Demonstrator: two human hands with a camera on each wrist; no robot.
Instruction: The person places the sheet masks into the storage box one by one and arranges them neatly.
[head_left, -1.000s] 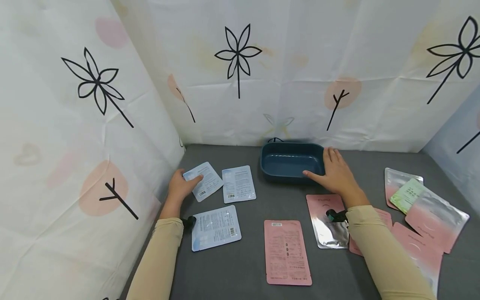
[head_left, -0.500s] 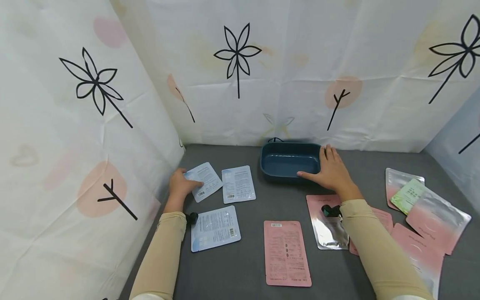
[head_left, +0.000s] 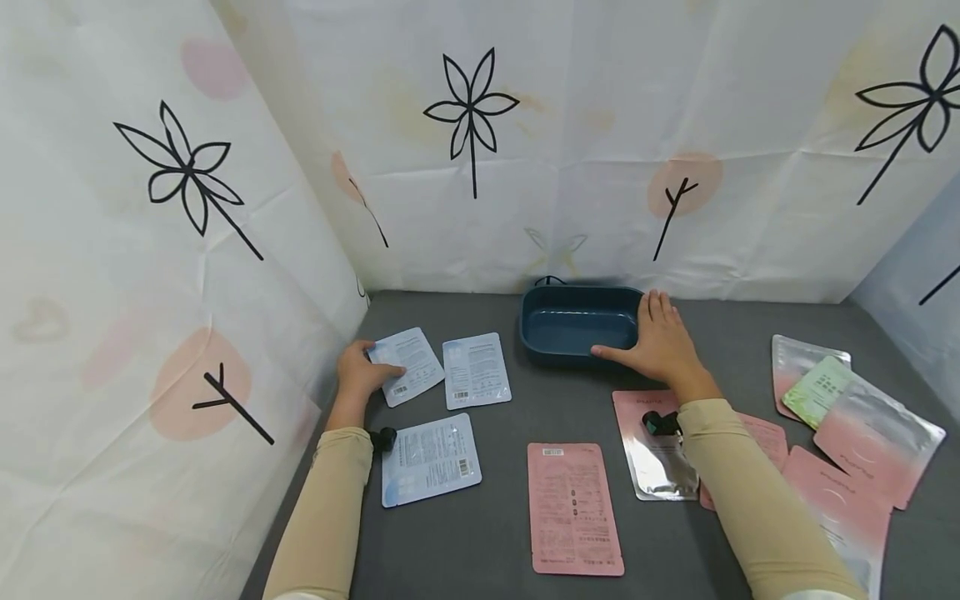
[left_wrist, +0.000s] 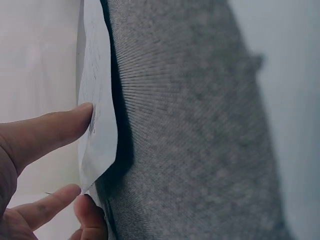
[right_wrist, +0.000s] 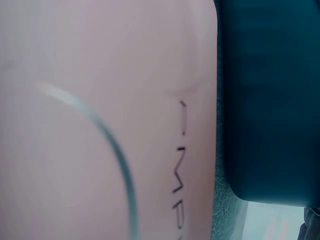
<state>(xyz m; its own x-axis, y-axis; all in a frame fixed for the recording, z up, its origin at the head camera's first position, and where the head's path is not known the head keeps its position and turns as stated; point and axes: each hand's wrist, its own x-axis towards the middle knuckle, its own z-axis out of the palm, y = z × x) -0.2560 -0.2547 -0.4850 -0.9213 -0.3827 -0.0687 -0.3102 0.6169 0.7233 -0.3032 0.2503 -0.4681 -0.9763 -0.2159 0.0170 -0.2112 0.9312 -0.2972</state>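
Observation:
My left hand (head_left: pixel 358 372) holds the lower left part of a pale blue sheet mask packet (head_left: pixel 416 363), thumb on its printed face. In the left wrist view the fingers meet at the corner of the packet (left_wrist: pixel 102 95), and a dark shadow runs under its edge. A dark blue rectangular dish (head_left: pixel 557 353) stands at the back. At its right end rests my right hand (head_left: pixel 664 347), fingers extended along the end wall and thumb across the front rim. The right wrist view shows only the dish (right_wrist: pixel 275 100) beside a pink packet (right_wrist: pixel 125 60), with the hand itself out of frame.
Two more blue packets lie nearby, one upright (head_left: pixel 477 371) and one wider (head_left: pixel 432 460). A pink packet (head_left: pixel 574 508) is front centre; a pink-and-silver one (head_left: pixel 651 454) lies below my right wrist. Several pink packets and a green one (head_left: pixel 816 390) overlap at right. Printed cloth (head_left: pixel 585 167) encloses the table.
My right hand has shifted slightly left along the dish, its thumb further across the front rim. The left hand stays at the same blue packet, nearly still.

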